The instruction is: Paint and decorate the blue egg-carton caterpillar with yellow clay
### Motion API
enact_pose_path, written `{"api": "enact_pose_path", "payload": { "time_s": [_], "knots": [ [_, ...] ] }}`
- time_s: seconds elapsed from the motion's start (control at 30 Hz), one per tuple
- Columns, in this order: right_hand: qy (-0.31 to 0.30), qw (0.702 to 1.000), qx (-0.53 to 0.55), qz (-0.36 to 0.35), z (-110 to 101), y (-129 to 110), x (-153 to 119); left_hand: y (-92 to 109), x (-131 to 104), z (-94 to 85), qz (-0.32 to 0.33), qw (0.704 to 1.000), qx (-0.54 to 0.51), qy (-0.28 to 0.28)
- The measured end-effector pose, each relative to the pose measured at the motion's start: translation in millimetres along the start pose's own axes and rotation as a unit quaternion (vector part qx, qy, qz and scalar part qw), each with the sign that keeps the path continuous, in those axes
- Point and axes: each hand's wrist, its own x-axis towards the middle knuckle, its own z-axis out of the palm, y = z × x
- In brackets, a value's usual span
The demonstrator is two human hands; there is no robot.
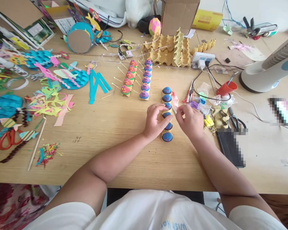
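A row of several blue domes (pixel 167 137) on an egg-carton strip runs up the middle of the table, with small pink marks on the domes. My left hand (pixel 156 122) lies over the row's left side, thumb and fingers curved around one blue dome near the middle. Just right of the row is my right hand (pixel 190 119), its thumb and index finger pinched on something too small to make out. Behind and left stand a purple-and-blue row (pixel 146 87) and a red-and-green row (pixel 127 82), both with thin pins sticking out.
Egg cartons (pixel 166 48) stand at the back. To the right are a red cup (pixel 227 88), a utility knife (pixel 189 95), clay packets, black scissors (pixel 236 122) and a fan (pixel 271 64). Paper scraps (pixel 50 108) and red-handled scissors (pixel 10 139) lie left.
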Motion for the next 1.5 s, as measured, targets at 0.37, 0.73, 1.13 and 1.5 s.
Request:
{"api": "enact_pose_path", "payload": {
  "time_s": [0.37, 0.73, 1.13, 1.5],
  "knots": [
    [-0.017, 0.998, 0.057, -0.015, 10, -13, -16, -1, -1, -1.6, -0.016, 0.997, 0.070, -0.028],
    [0.018, 0.998, 0.035, -0.049, 9, -15, -16, 5, -2, -2.2, 0.011, 0.998, 0.048, -0.040],
    [0.017, 0.980, -0.024, -0.196, 8, -12, -16, -1, -3, -2.2, 0.006, 0.998, 0.055, -0.028],
    [0.031, 0.982, 0.013, -0.188, 10, -11, -18, 0, -2, -2.2, 0.002, 0.998, 0.048, -0.037]
  ]
}}
